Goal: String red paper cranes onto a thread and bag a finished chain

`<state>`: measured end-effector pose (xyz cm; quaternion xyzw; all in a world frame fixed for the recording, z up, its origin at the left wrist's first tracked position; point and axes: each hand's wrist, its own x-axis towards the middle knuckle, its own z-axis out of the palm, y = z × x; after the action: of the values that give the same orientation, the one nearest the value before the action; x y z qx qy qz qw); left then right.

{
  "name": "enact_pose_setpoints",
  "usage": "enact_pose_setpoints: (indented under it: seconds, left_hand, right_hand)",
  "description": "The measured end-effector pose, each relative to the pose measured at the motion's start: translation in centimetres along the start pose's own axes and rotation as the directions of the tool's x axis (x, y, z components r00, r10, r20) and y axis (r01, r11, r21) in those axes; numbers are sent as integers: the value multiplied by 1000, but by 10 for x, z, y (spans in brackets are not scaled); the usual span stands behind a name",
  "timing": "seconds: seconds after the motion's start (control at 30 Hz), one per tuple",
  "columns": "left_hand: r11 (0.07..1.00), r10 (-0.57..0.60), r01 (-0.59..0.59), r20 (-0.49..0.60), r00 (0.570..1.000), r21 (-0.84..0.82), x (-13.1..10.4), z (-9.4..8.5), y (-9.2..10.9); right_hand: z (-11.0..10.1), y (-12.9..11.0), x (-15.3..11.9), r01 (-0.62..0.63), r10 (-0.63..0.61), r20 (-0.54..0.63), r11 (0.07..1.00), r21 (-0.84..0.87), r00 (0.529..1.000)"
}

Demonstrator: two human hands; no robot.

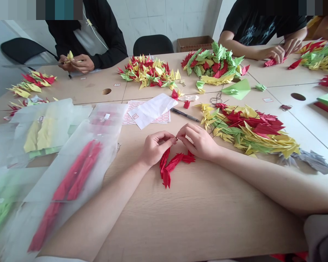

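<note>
Wood-grain table [207, 211], tiled wall [175, 22] beyond (pale); hands [156, 147] over red paper string [176, 163].

Soft, diffuse light is covering the worktop [207, 211], paling toward the right edge. Wide-angle distortion is stretching the borders. Plastic sleeves [62, 178] at left are blurring; top corners are showing pixelation.

Table [207, 218], pale wood-look top with round holes [298, 96]. It bears: red paper string [168, 169], centre front; cloudy plastic bags [73, 174] of folded paper, left; label sheets [162, 118] and pen [185, 114], centre; mixed-colour paper heaps [251, 131], middle and far side; grey bundle [314, 160], right, apparently also paper.
</note>
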<state>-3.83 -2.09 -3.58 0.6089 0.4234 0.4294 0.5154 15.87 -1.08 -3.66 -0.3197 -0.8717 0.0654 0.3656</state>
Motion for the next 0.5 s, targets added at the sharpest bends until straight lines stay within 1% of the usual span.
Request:
enact_pose_setpoints:
  seconds: [0.13,0.3,0.4,0.5]
  left_hand:
    - [1000,2,-2,11,1000,-26,0,0,1]
    - [999,-8,8,-4,1000,-46,0,0,-1]
    - [999,1,-2,-19,1000,-43,1,0,-2]
    - [999,11,-12,-17,1000,-46,1,0,-2]
  right_hand:
    - [1,-1,-1,-36,36,-2,999,40,999]
    - [-1,-2,-1,-59,62,-45,997,54,997]
    - [-3,-3,-1,-34,39,-88,998,58,995]
    - [-4,-4,-1,34,-28,-117,998,48,993]
